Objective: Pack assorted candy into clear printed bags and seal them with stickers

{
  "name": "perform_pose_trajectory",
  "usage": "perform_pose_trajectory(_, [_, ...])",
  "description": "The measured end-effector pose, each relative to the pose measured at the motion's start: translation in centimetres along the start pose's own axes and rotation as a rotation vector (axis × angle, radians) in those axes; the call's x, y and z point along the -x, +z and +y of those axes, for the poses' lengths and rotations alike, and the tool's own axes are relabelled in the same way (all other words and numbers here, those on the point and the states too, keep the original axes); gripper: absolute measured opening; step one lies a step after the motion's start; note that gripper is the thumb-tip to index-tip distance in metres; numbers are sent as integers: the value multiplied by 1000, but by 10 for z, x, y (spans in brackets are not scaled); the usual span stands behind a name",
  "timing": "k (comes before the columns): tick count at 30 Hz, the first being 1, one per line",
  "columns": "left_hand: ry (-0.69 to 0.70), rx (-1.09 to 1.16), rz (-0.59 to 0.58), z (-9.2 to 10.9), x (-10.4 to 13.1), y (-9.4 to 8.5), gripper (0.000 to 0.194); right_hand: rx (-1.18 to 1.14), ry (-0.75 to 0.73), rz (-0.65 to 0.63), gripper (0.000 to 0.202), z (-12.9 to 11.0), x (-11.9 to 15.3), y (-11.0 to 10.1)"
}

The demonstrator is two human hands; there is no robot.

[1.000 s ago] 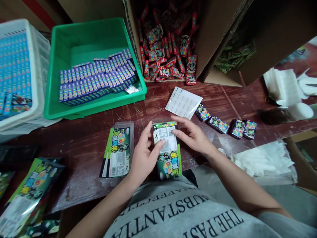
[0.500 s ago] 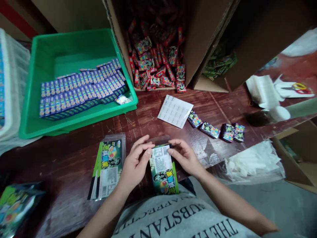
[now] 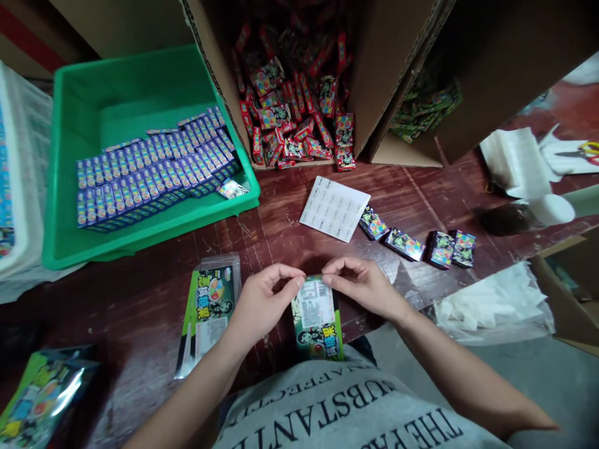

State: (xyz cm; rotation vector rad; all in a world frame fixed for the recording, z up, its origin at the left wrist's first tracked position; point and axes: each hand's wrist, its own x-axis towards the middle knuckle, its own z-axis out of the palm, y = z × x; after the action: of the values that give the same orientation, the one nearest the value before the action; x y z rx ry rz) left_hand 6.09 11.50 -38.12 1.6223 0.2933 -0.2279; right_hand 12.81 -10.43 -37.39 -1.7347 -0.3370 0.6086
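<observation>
A green and black printed candy packet (image 3: 319, 333) with a white label lies at the table's front edge against the shirt. My left hand (image 3: 269, 298) pinches its top left corner between thumb and fingers. At the top right corner, my right hand (image 3: 359, 284) pinches the same end. The fingertips sit close together along that far edge. To the left of my left hand lies a small stack of matching packets (image 3: 210, 312) in clear film. A sheet of white stickers (image 3: 334, 209) rests beyond my hands, beside several small purple-black candy boxes (image 3: 405, 244).
A green tray (image 3: 154, 240) at left holds rows of purple boxes. Cardboard cartons behind contain red candy packs (image 3: 292, 118) and green packs (image 3: 425, 112). At right are a jar (image 3: 528, 215), scissors (image 3: 580, 153) and a plastic bag (image 3: 491, 305). More packets (image 3: 42, 393) lie front left.
My fingers have closed in along the packet's top edge, which now looks folded over, with less clear film standing beyond it. The view has shifted slightly.
</observation>
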Motion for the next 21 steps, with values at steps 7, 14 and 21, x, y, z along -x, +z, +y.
perform_pose_trajectory(7, [-9,-44,-141,5,-16,-10,16,-100,174,-42,27,-6,-10,-7])
perform_pose_trajectory(14, [133,-103,-257,-3,-28,-18,12,289,-155,-137,23,-16,-28,-33])
perform_pose_trajectory(21, [216,-238,-339,4,-52,-16,8,956,-143,278,45,-37,-162,-67])
